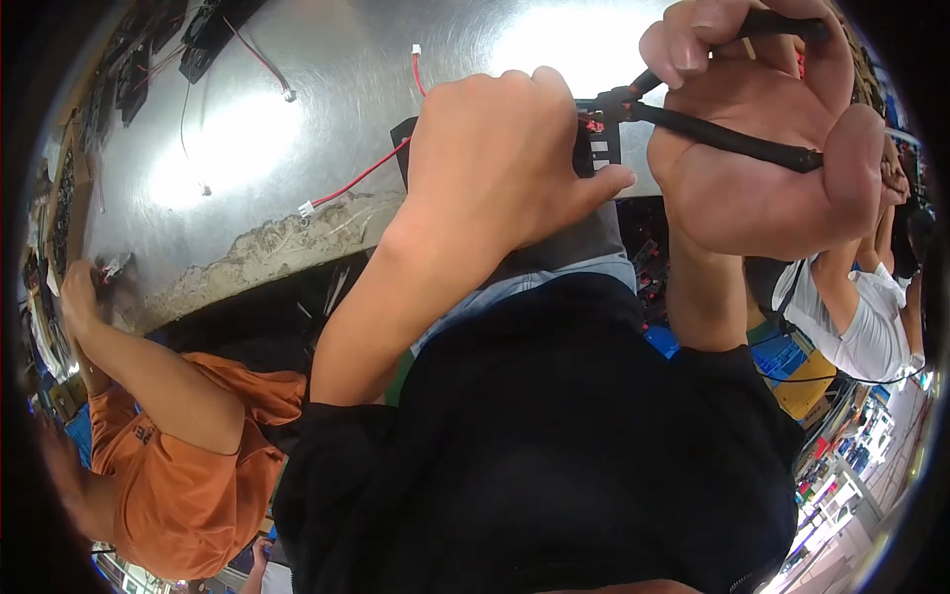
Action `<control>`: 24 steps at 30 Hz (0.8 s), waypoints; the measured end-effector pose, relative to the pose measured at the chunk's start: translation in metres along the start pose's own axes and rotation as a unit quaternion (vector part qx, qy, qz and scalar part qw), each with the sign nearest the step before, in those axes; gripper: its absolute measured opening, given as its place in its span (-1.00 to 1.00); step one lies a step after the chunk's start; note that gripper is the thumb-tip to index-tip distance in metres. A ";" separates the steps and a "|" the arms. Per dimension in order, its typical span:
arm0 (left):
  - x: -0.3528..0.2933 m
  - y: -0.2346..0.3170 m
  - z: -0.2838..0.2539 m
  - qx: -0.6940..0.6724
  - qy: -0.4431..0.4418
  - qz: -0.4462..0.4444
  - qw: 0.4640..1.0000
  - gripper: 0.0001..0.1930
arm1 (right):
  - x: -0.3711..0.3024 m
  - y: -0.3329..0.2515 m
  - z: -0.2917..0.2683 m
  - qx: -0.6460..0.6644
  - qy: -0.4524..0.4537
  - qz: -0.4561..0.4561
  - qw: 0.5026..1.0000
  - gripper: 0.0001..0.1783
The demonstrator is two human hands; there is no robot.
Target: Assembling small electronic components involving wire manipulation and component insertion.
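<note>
My left hand (pixel 490 148) is closed over a black part with wires (pixel 401 139) at the table's front edge. Its fingers curl down out of sight, and the thumb reaches out to the right. Two red leads with white plugs (pixel 309 208) come from beneath this hand, one toward the left and one toward the back. In my right hand (pixel 762 148) is a pair of pliers with black handles (pixel 727 136), held with the handles spread. The head of the pliers touches or nearly touches the part's right end, beside some red wire; its jaw tips are hard to make out.
The shiny metal table (pixel 336 59) has a worn, chipped front edge. Several black parts with thin wires (pixel 208 40) lie at its far left. A person in an orange shirt (pixel 188 465) works at the left, and another in a white shirt (pixel 861 317) at the right.
</note>
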State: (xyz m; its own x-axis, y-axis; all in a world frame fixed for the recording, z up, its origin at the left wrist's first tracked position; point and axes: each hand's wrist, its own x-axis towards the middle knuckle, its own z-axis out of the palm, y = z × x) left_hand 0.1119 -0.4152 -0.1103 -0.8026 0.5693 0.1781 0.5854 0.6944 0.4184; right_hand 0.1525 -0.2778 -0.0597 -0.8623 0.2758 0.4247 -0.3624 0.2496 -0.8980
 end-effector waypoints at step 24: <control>0.006 -0.017 -0.004 -0.164 -0.008 0.128 0.978 -0.42 | 0.038 0.054 -0.040 -0.117 -0.116 0.067 0.984 -0.16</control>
State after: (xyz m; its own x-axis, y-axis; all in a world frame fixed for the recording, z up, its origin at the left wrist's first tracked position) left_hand 0.0972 -0.4254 -0.1124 -0.6310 0.7151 0.3007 0.6963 0.3512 0.6259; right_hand 0.1147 -0.2165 -0.0877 -0.9642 0.1076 0.2426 -0.1727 0.4394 -0.8815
